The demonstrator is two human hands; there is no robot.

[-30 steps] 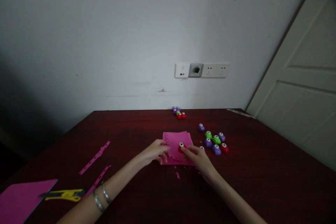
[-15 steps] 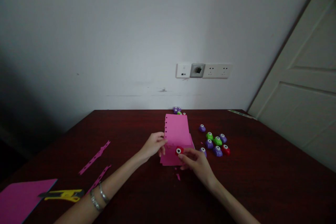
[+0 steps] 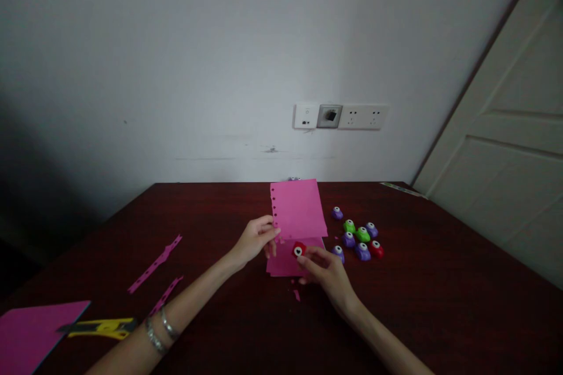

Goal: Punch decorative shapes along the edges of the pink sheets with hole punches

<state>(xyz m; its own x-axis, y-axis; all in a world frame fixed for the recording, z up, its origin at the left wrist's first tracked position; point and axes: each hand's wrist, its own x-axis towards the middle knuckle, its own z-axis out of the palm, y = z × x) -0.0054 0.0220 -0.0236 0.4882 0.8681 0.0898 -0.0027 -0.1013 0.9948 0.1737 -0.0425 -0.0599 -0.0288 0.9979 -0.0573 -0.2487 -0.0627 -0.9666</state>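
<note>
My left hand (image 3: 257, 238) pinches the lower left corner of a pink paper sheet (image 3: 299, 208), which has a row of punched holes down its left edge. The sheet is held up and tilted above more pink paper (image 3: 284, 263) lying on the table. In my right hand (image 3: 329, 275) is a small red craft punch (image 3: 298, 250) with a white round top and a dark mark, gripped between thumb and fingers over the lower paper. It is apart from the raised sheet. Small pink scraps (image 3: 297, 295) lie just in front of the paper.
Several purple, green and red punches (image 3: 363, 234) stand right of the paper. At left lie two punched pink strips (image 3: 155, 264), a yellow utility knife (image 3: 103, 328) and a pink sheet (image 3: 30, 331). The dark wooden table (image 3: 422, 299) meets a wall with sockets (image 3: 362, 117).
The pink sheet has risen and turned, showing wider and covering most of the punches at the back. The red punch stays in my right hand, nearly in place.
</note>
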